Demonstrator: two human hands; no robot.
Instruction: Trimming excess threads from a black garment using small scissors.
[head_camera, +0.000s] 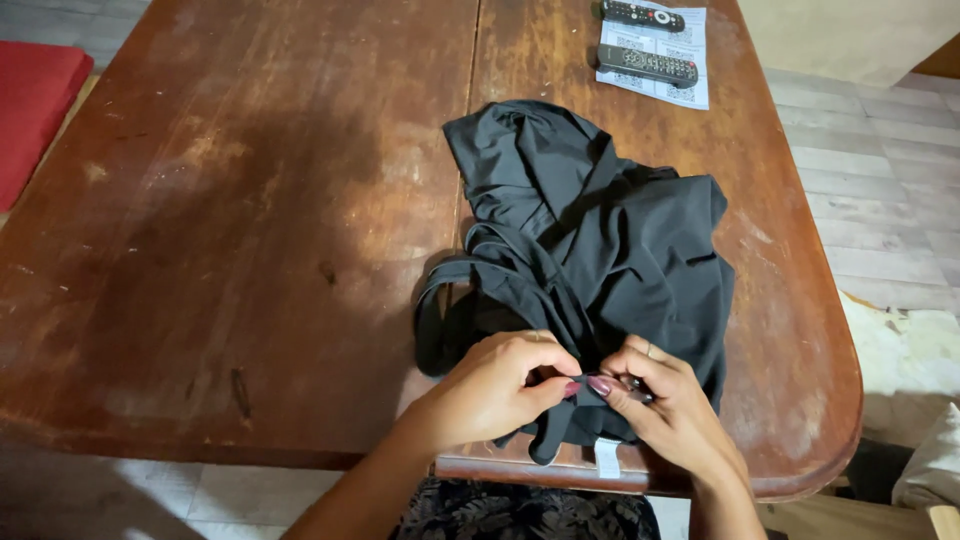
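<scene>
A crumpled black garment (590, 230) with thin straps lies on the right half of a worn wooden table (250, 220). My left hand (495, 385) and my right hand (665, 405) meet at its near edge by the table's front. Both pinch the same bit of black fabric between thumb and fingers. A strap loops out to the left of my left hand, and a small white label (607, 455) hangs below the garment at the table's edge.
Two black remote controls (645, 65) lie on a white printed sheet (690, 95) at the table's far right. A red cushion (30, 100) sits off the table at the left. Pale floor boards run along the right side.
</scene>
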